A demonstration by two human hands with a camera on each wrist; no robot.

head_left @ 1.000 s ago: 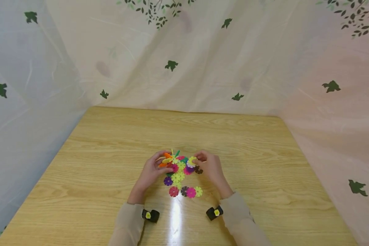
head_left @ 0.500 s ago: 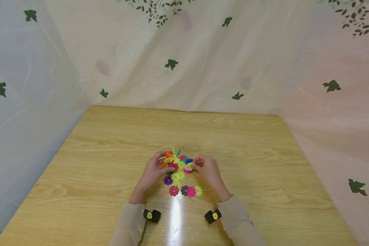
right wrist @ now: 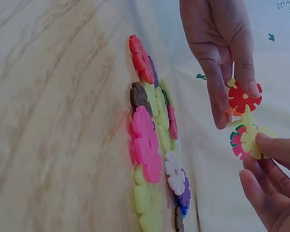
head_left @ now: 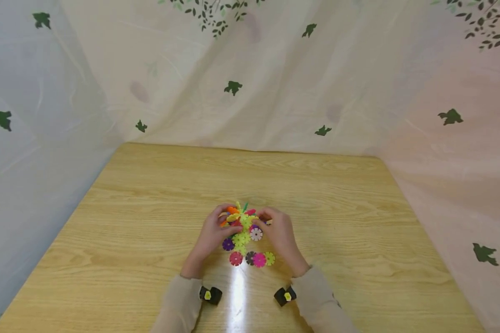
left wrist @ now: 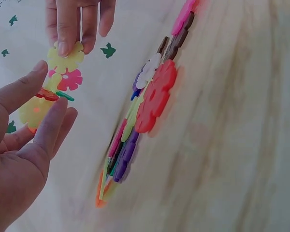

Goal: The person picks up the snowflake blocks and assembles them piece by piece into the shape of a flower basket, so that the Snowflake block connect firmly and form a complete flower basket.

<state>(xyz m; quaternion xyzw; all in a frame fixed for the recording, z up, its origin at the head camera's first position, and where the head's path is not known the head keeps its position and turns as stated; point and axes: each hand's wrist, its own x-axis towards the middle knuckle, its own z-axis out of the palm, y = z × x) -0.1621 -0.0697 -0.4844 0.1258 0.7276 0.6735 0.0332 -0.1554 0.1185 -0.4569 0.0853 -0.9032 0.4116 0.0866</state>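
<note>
Between the thumb and fingers of my left hand (head_left: 210, 233) is a cluster of interlocking flower-shaped plastic discs (head_left: 240, 212), orange, yellow, red, green and pink, slotted together at angles. It is held up above the table. My right hand (head_left: 281, 231) pinches a yellow disc (left wrist: 65, 58) against the cluster's right side, its fingertips close to those of the left. In the right wrist view a red disc (right wrist: 244, 99) of the cluster faces the camera beside the left thumb. Part of the cluster is hidden behind the fingers.
Below the hands several loose discs lie on the wooden table (head_left: 350, 231): a white disc (head_left: 256, 234), a purple disc (head_left: 228, 244), a red disc (head_left: 235, 258), a pink disc (head_left: 259, 260) and yellow ones. A patterned cloth (head_left: 275, 106) hangs behind.
My right hand has shifted left from above the loose discs to the cluster, bringing a yellow disc; the white disc now shows uncovered. My left hand has moved slightly right with the cluster.
</note>
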